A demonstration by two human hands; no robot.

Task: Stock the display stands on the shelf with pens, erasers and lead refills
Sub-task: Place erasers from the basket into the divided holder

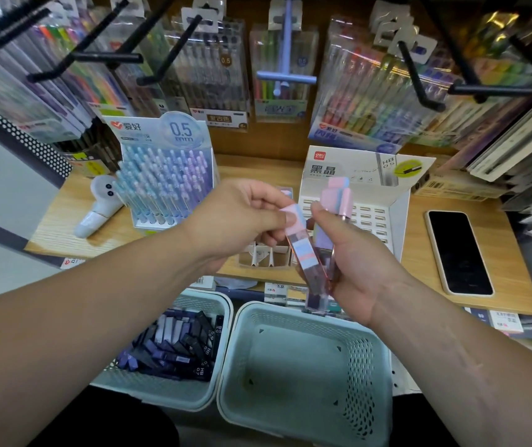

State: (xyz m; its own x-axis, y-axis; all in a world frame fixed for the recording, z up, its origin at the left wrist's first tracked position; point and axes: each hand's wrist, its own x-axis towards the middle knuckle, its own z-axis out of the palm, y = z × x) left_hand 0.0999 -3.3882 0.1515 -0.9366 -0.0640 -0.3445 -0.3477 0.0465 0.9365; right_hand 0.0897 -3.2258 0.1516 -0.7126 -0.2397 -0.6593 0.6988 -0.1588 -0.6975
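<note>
**Erasers in both hands, stands right behind**

Left hand (242, 217) pinches the top of one pastel eraser stick (306, 262). Right hand (364, 269) is curled round a few more erasers (335, 195), all just over the shelf's (419, 246) front edge. The pen stand (167, 175) reads "0.5 mm" and the lead refill stand (355, 169) says "deli" and "HB 0.5". The basket (167, 396) below has refill boxes (177, 346) marked "HB 0.5" and "HB 0.7". A phone (458, 253) lies on the shelf to the right.

"0.5 mm" on pen display stand (167, 169), "deli", "HB 0.5" on lead-refill stand (355, 175)
</note>
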